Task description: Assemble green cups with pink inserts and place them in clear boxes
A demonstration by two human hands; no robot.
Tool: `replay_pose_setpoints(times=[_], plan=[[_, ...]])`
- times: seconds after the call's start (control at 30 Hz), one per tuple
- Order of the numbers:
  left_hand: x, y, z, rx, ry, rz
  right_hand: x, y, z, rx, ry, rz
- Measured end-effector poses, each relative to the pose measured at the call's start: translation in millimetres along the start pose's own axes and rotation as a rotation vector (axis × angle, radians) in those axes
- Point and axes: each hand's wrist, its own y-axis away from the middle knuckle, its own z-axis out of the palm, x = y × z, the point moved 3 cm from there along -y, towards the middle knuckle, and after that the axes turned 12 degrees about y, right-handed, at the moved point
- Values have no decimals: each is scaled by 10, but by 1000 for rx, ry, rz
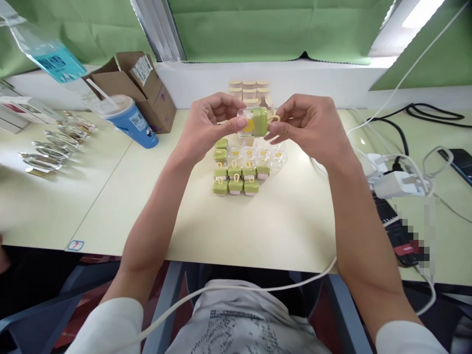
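Note:
Above the table, my left hand [212,120] grips a small clear box with a green lid [261,122] by its transparent body, which has a yellow round mark. The box lies on its side, lid toward the right. Closed at the cream loop on the lid is my right hand [311,123], thumb and fingers pinching there. Below stand rows of small green-lidded boxes [235,186] with cream loops. Behind these are clear box bodies [249,156] with yellow marks, and green lids [220,154] to their left. Cream pieces [249,92] stand in rows against the wall, partly hidden by my hands.
On the left are a tilted blue cup with a straw [134,125], a plastic bottle [55,59], a cardboard box [155,96] and several shiny metallic items [51,152]. White chargers [396,184], cables and a phone [459,164] lie on the right. A white cable [239,288] crosses my lap.

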Motion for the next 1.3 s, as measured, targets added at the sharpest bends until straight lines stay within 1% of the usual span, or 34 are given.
replay_pose_setpoints(times=[0.1, 0.2, 0.27, 0.43, 0.53, 0.7, 0.8, 0.97, 1.1, 1.2, 1.3], plan=[[-37, -9, 0, 0, -18, 4, -32, 6, 21, -55, 46, -1], [-50, -9, 18, 5, -18, 8, -60, 14, 47, -117, 45, -27], [-40, -8, 40, 13, -24, 9, -58, 14, 62, -124, 37, -36], [18, -11, 69, 45, -68, 9, -5, -15, 123, -68, 3, -16], [43, -16, 48, 59, -45, -3, 4, -33, 169, -49, -2, -14], [41, -12, -27, 36, 26, -58, -32, -18, 247, -67, 2, -22], [22, 9, -70, 22, -4, -66, -5, -13, 312, -71, -8, -12], [-23, 7, -102, -8, -88, -78, 118, -54, 387, -79, -8, 20], [-78, -74, -111, 9, -104, -68, 172, -95, 351, -22, -43, 47], [-176, -124, -89, 26, -79, -55, 182, -88, 329, -5, -93, 74], [-277, -135, -61, 24, -59, -75, 181, -64, 342, 35, -97, 56]])
